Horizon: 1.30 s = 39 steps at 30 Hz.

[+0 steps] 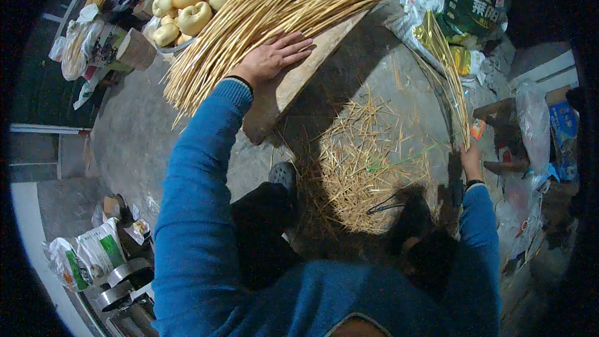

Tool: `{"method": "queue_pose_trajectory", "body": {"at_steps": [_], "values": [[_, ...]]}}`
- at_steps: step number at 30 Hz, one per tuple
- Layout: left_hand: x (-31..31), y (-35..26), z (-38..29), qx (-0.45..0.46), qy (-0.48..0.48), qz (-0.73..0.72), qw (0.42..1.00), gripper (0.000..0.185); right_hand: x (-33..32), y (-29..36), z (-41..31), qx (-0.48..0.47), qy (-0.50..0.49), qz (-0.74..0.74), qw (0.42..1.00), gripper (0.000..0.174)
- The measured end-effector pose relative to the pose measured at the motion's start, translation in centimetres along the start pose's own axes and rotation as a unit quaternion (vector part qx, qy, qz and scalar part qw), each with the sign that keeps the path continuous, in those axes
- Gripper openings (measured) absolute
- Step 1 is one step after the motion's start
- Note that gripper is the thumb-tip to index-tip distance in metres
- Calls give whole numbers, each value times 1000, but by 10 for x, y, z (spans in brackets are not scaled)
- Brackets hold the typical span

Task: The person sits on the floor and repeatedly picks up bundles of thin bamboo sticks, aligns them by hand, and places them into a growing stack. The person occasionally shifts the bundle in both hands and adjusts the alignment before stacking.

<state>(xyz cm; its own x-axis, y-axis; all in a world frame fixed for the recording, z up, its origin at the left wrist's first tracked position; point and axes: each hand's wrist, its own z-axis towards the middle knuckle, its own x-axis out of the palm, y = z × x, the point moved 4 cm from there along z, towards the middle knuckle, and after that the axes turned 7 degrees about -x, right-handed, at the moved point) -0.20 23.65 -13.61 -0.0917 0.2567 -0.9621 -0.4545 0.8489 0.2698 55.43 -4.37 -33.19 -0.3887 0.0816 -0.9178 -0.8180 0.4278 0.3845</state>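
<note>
A thick heap of long straw stalks (262, 14) lies across a wooden board (304, 68). My left hand (273, 54) rests flat at the heap's near edge, fingers spread, the fingertips over the bare wood. Out to the right, my right hand (471, 157) grips a thin bundle of straw stalks (456, 84) by its lower end. That bundle slants up and away, its far tips in front of a plastic sack (421, 7). Short straw clippings (365, 173) are scattered on the concrete floor between my feet.
Left of the heap, a basin (175, 49) holds several pale twisted loaf-like pieces. A dark green bag (472, 4) stands at the far right. Clear plastic wrap (532, 126) hangs at the right. White and green bags (99, 245) and round metal pans (128, 271) sit at the lower left.
</note>
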Motion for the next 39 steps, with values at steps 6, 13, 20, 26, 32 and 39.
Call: {"method": "queue_pose_trajectory", "body": {"at_steps": [6, 13, 20, 26, 32, 39], "values": [[0, 1, -5, -12, 3, 84, 996, 53, -23, -1, -4, -60, -26, 22, 998, 37], [3, -4, -3, 14, -20, 51, 998, 46, -36, 17, -14, 13, -3, 57, 998, 31], [1, -15, -6, 13, -20, 55, 998, 54, -47, 31, -15, -58, -33, -35, 997, 33], [-4, -23, -7, -16, 46, 79, 996, 48, -65, 41, -19, 8, 26, -5, 1000, 40], [-74, 12, -11, -127, -194, -162, 959, 47, -83, 60, -28, -84, -66, 60, 992, 45], [-161, 106, -147, -396, -381, -431, 716, 39, -85, 62, -19, -84, -80, 32, 993, 38]]}}
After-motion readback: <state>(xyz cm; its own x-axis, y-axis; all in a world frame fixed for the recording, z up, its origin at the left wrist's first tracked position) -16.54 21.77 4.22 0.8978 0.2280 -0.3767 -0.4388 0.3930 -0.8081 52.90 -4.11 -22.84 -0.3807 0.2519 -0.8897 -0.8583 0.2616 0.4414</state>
